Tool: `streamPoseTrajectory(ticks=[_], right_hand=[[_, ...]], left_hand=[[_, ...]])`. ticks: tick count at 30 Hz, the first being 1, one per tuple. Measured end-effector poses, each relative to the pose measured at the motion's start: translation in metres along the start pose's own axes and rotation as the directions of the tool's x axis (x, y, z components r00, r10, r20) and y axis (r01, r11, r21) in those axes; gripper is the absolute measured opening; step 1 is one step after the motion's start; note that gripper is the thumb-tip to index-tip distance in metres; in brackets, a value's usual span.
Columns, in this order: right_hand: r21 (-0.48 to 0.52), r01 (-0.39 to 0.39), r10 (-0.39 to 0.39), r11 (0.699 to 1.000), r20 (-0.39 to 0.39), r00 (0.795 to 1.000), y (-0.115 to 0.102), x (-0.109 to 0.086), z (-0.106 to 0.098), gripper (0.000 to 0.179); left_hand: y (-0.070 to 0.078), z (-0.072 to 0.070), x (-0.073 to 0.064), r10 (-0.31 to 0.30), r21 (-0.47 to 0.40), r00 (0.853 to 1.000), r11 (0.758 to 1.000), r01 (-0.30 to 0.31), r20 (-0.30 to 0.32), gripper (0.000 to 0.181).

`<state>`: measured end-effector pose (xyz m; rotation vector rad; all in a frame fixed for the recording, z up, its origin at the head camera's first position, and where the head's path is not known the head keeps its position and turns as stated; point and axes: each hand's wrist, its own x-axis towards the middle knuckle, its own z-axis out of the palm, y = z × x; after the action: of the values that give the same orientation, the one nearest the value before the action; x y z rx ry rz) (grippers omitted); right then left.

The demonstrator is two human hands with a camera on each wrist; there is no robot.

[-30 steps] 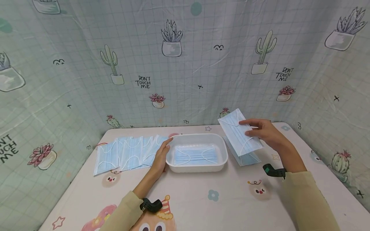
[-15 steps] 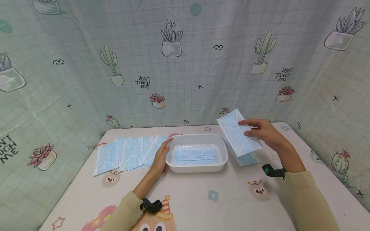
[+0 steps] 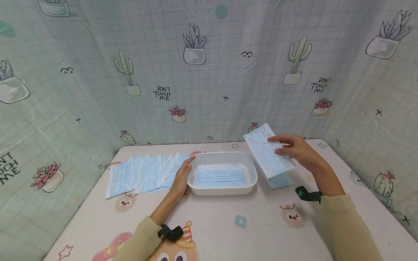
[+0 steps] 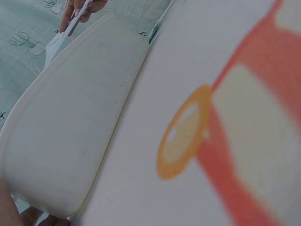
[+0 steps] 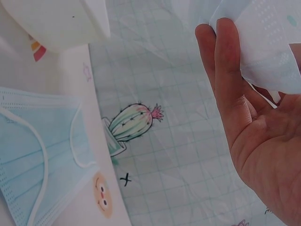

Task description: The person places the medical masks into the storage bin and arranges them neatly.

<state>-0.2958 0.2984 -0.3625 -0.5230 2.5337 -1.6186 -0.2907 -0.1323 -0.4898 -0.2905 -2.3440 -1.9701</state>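
Note:
In the head view my right hand (image 3: 301, 150) pinches a blue pleated face mask (image 3: 263, 149) between thumb and fingers, raised and tilted right of a white plastic container (image 3: 222, 190). Below it another face mask (image 3: 283, 180) lies on the table, partly covered. My left hand (image 3: 179, 179) holds the container's left end, its fingers at the rim and side; the left wrist view shows fingertips (image 4: 49, 220) past that end. One face mask (image 3: 225, 176) lies flat inside the container. The right wrist view shows my right hand (image 5: 268, 136) with the held mask's white side.
Several overlapping face masks (image 3: 147, 173) lie on the left of the table. The table (image 3: 261, 235) has a pale cover with cartoon prints. A cactus-printed curtain (image 3: 212, 79) rises behind and on both sides.
The right hand and its mask have drifted very slightly left. The left hand, the container and the masks on the table keep their places.

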Motion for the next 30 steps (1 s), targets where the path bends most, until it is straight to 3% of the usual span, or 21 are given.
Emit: streamPoseTrajectory(ticks=[30], right_hand=[[0.008, -0.014, 0.014, 1.0, -0.001, 1.0, -0.003, 0.0015, 0.0015, 0.052]], left_hand=[[-0.0001, -0.0008, -0.0004, 0.002, 0.01, 1.0, 1.0, -0.002, 0.01, 0.046]])
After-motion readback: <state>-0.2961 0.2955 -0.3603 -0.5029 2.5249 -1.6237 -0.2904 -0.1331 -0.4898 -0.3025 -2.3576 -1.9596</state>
